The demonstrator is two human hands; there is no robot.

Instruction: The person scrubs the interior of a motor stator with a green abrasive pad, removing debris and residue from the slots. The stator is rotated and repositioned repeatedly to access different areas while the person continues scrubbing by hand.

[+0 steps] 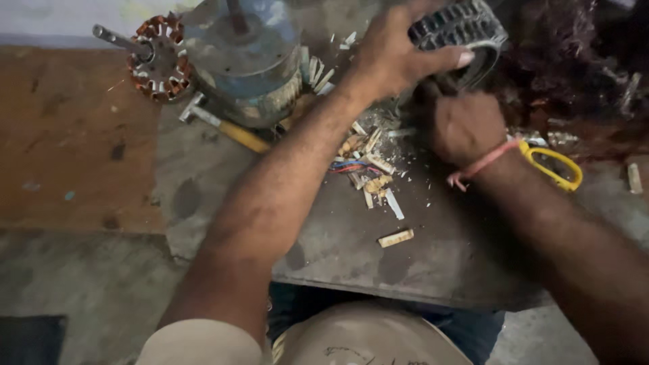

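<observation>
Two hands work at a ribbed metal stator (460, 27) at the desk's (433, 257) far edge. Left hand (399, 47) lies spread across its rim; right hand (463, 125) is fisted just below, contents hidden. It looks heavy, rigid, best gripped by the rim.

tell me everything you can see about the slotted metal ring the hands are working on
The slotted metal ring looks like a motor stator core: dull grey metal, with a row of dark slots along its curved rim. It lies tilted at the top right of the grey work slab, partly cut off by the picture's edge. The left hand presses down over its rim with fingers spread; the right hand is fisted against its lower edge, and what it grips is hidden. Pale scraps litter the slab just below it.
</observation>
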